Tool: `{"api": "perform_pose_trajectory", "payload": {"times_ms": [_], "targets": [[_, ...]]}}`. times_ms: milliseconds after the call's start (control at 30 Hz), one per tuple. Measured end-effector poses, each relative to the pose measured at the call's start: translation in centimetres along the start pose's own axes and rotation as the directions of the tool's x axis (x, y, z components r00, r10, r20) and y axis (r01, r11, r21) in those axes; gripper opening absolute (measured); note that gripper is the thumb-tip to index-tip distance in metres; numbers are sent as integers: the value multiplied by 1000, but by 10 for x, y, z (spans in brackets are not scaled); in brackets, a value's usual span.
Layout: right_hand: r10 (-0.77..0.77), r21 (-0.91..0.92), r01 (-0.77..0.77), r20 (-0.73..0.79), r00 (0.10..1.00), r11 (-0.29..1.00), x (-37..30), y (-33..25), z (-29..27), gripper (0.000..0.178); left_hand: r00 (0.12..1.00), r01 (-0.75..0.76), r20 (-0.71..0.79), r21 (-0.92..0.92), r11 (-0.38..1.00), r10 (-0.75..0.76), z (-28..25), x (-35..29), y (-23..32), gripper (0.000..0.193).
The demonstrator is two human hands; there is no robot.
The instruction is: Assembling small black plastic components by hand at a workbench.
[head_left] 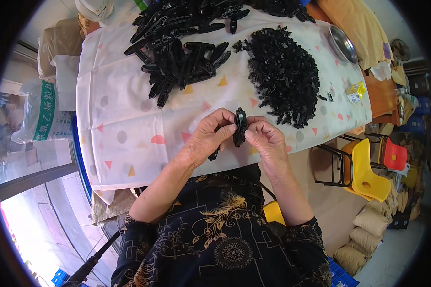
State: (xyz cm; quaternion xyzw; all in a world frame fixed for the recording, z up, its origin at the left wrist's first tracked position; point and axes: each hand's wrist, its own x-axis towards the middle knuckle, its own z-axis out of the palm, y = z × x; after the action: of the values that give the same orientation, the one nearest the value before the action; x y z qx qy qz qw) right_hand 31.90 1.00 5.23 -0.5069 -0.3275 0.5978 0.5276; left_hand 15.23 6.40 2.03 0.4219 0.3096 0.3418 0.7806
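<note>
A long, narrow black plastic part (240, 132) is held upright between my hands, just over the table's near edge. My left hand (212, 131) grips it from the left, thumb pressed on its face. From the other side, the thumb and fingers of my right hand (267, 137) close on its right edge; whether they also pinch a small piece is hidden. A second black part (214, 154) pokes out below my left palm. Ahead lies a loose heap of similar long black parts (177, 62). Right of it spreads a pile of small black plastic pieces (285, 76).
A pale cloth with coloured shapes (129, 119) covers the table. At its right side are a round metal dish (343, 44) and a small yellow box (356, 92). A yellow chair (368, 167) stands right of the table, with stacked sacks (368, 225) beyond. Plastic bags hang left.
</note>
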Motion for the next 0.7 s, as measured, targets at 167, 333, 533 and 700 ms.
{"api": "perform_pose_trajectory", "payload": {"times_ms": [167, 333, 533, 700], "targets": [[57, 6, -57, 49, 997, 998, 16, 0, -4, 7, 999, 31, -15, 12, 999, -31, -5, 10, 5, 6], [7, -12, -7, 5, 1000, 1000, 24, 8, -6, 8, 998, 56, -19, 163, 985, -53, -7, 22, 11, 7], [41, -6, -41, -3, 999, 999, 28, 17, -5, 18, 997, -42, 73, 389, 920, 15, -8, 19, 10, 29], [61, -29, -63, -41, 997, 998, 28, 16, 10, 35, 999, 18, 15, 455, 890, -28, -8, 11, 12, 46]]}}
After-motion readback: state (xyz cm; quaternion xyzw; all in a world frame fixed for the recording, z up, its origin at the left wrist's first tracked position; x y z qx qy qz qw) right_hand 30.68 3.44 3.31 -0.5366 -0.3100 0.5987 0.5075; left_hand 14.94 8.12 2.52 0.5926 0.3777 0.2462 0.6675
